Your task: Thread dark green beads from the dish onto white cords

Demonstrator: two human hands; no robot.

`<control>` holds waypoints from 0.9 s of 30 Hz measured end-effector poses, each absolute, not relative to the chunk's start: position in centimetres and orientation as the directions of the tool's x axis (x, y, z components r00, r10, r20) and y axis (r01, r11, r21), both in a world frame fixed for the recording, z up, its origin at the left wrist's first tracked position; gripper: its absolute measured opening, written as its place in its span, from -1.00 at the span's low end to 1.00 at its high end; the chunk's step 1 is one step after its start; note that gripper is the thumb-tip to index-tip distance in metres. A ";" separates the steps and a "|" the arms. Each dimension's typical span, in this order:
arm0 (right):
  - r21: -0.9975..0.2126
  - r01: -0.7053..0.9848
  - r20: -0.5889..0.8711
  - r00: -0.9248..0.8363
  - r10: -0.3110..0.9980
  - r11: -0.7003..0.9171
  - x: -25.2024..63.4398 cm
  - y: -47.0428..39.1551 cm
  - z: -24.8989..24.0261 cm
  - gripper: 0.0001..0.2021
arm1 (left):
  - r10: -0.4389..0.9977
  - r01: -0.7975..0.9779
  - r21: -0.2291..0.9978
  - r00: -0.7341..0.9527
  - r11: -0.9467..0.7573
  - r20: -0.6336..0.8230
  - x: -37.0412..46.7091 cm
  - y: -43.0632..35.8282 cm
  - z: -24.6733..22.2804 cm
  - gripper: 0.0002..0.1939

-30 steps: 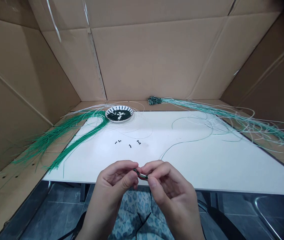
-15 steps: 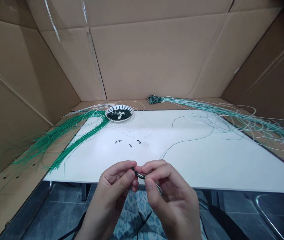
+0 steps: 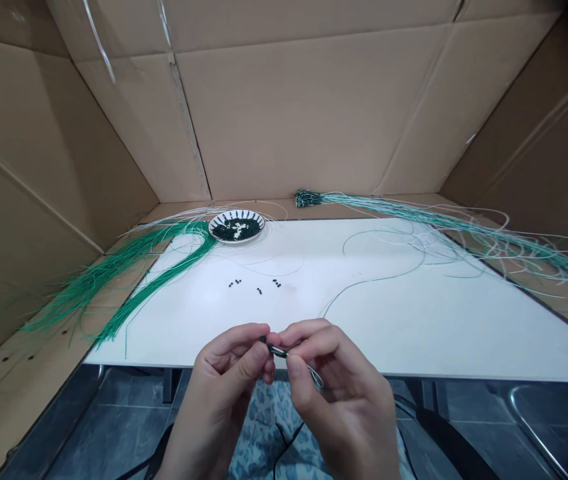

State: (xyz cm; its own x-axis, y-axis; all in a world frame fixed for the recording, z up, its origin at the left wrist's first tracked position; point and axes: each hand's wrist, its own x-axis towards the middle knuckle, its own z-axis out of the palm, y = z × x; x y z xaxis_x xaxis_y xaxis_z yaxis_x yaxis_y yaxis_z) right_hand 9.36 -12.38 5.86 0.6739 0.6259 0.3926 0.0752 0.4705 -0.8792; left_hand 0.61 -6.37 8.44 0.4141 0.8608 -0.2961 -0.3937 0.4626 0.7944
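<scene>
Just past the table's near edge, both hands are closed on one small cord piece. My left hand (image 3: 237, 370) pinches its dark end between thumb and forefinger; a dark green bit like a bead or knot pokes out at the fingertips. My right hand (image 3: 337, 387) grips the cord close by, with thumb and fingers pressed together. Between the hands shows a short dark piece with a pale stripe (image 3: 279, 351). A thin pale cord loop (image 3: 318, 378) hangs under my right fingers, and green and white strands run from that hand onto the table.
Several small black beads (image 3: 259, 291) lie on the white table (image 3: 414, 320). Behind them stands a striped-rim dish (image 3: 263, 233) of dark beads. Green cords (image 3: 144, 293) spread at left; a knotted green-and-white bundle (image 3: 389, 205) lies along the back right. Cardboard walls (image 3: 314, 120) enclose the table.
The hands keep nearly the same pose. My left thumb now covers more of the dark bits at its tip. The whole view has shifted slightly.
</scene>
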 end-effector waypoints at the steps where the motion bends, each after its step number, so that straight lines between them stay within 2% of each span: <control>1: -0.880 0.080 0.395 0.672 0.626 0.469 9.4 -12.4 5.8 -0.79 | 0.867 -0.396 0.799 0.405 0.452 -0.289 0.7 -6.4 8.4 -0.68; 6: -0.877 0.076 0.395 0.673 0.625 0.474 9.3 -12.3 5.7 -0.79 | 0.908 -0.400 0.836 0.339 0.375 -0.245 0.9 -6.7 8.5 -0.67; 13: -0.874 -0.019 0.341 0.685 0.643 0.485 9.2 -12.3 6.0 -0.78 | 0.937 -0.382 0.869 0.273 0.315 -0.219 1.0 -6.9 8.7 -0.66; 20: -0.871 -0.125 0.274 0.679 0.682 0.475 9.3 -12.3 6.4 -0.80 | 0.938 -0.363 0.880 0.272 0.305 -0.213 1.1 -6.8 8.7 -0.65; 27: -0.853 -0.152 0.274 0.682 0.678 0.498 9.1 -12.4 6.4 -0.78 | 0.941 -0.365 0.884 0.277 0.291 -0.195 1.1 -6.8 8.5 -0.68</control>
State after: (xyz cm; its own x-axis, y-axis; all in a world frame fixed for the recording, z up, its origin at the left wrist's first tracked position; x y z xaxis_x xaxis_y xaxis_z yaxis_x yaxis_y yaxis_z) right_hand 9.14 -12.38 6.35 0.6816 0.6784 0.2743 -0.1525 0.4983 -0.8535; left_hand 1.13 -6.84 8.52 0.2771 0.9409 -0.1948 -0.3650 0.2906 0.8845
